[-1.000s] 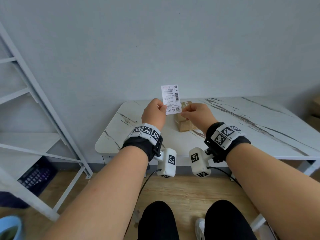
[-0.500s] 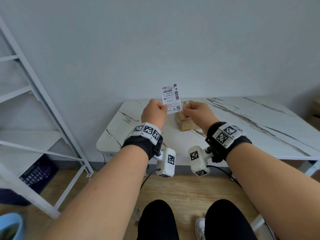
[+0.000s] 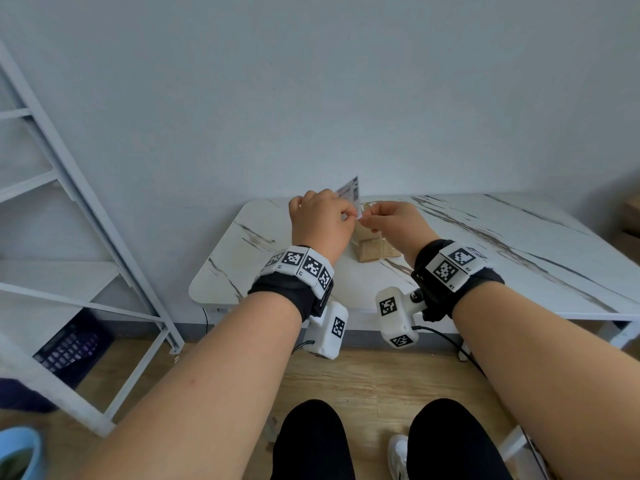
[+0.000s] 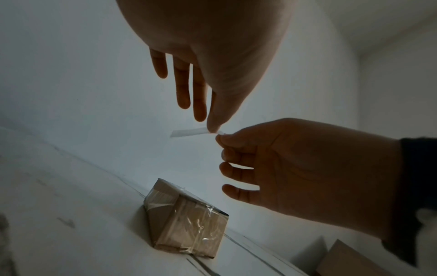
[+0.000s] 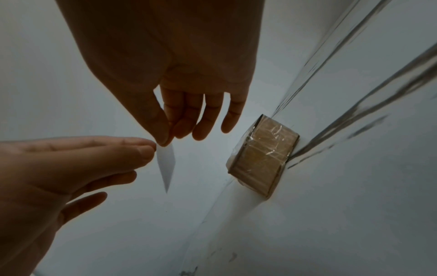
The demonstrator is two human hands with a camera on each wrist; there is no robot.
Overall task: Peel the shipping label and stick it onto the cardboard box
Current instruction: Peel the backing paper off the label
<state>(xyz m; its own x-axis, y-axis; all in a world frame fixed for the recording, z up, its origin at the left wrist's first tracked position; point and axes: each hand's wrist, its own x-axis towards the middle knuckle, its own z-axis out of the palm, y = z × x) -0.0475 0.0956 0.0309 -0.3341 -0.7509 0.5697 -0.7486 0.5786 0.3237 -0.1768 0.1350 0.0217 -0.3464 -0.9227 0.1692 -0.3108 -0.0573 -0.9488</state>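
Note:
The white shipping label (image 3: 352,191) is held up in the air above the small tape-wrapped cardboard box (image 3: 372,248), nearly edge-on to the head view. My left hand (image 3: 350,213) pinches its lower corner between thumb and fingertips. My right hand (image 3: 364,220) pinches the same corner from the other side, fingertips almost touching the left's. In the left wrist view the label (image 4: 189,133) shows as a thin strip at my thumb tip, with the box (image 4: 187,218) on the table below. The right wrist view shows the label (image 5: 166,164) hanging from my pinch and the box (image 5: 262,156) to its right.
The box stands on a white marble-patterned table (image 3: 502,258) against a plain wall. A white metal shelf frame (image 3: 86,209) is at the left, with a dark crate (image 3: 69,344) under it. More cardboard (image 3: 632,216) lies at the table's far right.
The label has turned from facing the camera to nearly edge-on. Both hands have closed in on its lower corner, and the left hand has rolled over in front of it.

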